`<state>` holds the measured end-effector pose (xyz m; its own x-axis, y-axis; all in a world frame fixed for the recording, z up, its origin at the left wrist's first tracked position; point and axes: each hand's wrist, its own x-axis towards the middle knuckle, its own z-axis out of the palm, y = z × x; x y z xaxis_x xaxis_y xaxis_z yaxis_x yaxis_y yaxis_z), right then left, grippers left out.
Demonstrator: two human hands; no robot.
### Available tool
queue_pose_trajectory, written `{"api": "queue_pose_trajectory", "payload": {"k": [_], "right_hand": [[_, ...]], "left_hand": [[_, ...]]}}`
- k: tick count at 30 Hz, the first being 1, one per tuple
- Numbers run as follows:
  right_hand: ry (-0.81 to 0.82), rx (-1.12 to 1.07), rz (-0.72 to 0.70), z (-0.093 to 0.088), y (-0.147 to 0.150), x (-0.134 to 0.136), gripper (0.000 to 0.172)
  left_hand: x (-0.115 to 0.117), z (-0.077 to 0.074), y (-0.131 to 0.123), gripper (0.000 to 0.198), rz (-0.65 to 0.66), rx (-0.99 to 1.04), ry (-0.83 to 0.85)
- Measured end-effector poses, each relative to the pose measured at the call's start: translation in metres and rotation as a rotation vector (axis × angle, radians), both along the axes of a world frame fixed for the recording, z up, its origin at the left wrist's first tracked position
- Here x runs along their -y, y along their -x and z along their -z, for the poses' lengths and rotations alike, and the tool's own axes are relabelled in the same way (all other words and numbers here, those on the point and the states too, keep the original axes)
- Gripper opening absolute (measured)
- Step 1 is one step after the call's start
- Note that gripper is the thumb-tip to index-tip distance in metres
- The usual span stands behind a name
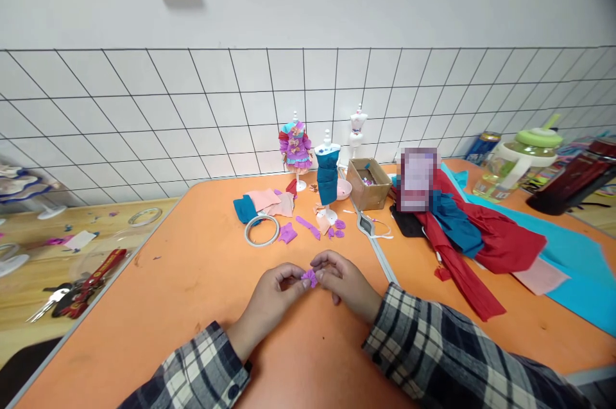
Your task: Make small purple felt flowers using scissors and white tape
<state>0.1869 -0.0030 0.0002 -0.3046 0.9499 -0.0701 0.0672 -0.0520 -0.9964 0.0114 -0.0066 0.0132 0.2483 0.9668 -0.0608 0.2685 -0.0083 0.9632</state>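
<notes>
Between my two hands, above the orange table (pixel 202 287), is a small gathered piece of purple fabric (pixel 309 277). My left hand (pixel 274 290) pinches its left side with thumb and fingertips. From the other side, my right hand (pixel 344 280) pinches its right edge, fingers curled. Just beyond lie purple fabric scraps (pixel 287 233), a purple strip (pixel 308 226) and several small purple gathered pieces (pixel 339 225). A roll of tape (pixel 262 243) rests to the left of them. Behind stands a mini dress form (pixel 328 174) wrapped in teal fabric.
At the back are a dress form in a purple ruffled dress (pixel 296 146), a bare white form (pixel 357 125) and a cardboard box (pixel 369 196). Red fabric (pixel 505 229), blue fabric (pixel 584 255), a green-lidded jug (pixel 510 162) and a dark red bottle (pixel 575 181) occupy the right. Keys (pixel 58 296) lie left.
</notes>
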Motion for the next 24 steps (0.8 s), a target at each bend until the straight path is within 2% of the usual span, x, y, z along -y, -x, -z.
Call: {"api": "queue_pose_trajectory", "payload": {"k": [4, 9, 12, 17, 22, 24], "right_hand": [[-0.195, 0.154, 0.038, 0.0025, -0.0017, -0.0031, 0.011], [-0.325, 0.164, 0.017, 0.0007, -0.0028, -0.0024, 0.012], [-0.269, 0.158, 0.04, -0.0008, -0.0032, -0.0009, 0.019], [-0.213, 0.212, -0.037, -0.0006, -0.0018, -0.0006, 0.006], [-0.124, 0.034, 0.071, -0.0024, 0.0006, 0.0003, 0.015], [-0.066, -0.03, 0.06, -0.0032, 0.0015, 0.0014, 0.02]], "left_hand": [[0.0013, -0.0003, -0.0002, 0.023, 0.055, -0.085, -0.065], [0.0029, -0.0004, 0.0006, 0.022, 0.098, -0.103, -0.077], [0.0039, -0.0001, 0.001, 0.022, 0.104, -0.119, -0.089], [0.0045, 0.001, 0.0022, 0.02, 0.091, -0.137, -0.119], [0.004, 0.0007, 0.0006, 0.035, 0.04, 0.007, -0.067], [0.0036, 0.0016, -0.0006, 0.032, 0.019, 0.008, -0.045]]}}
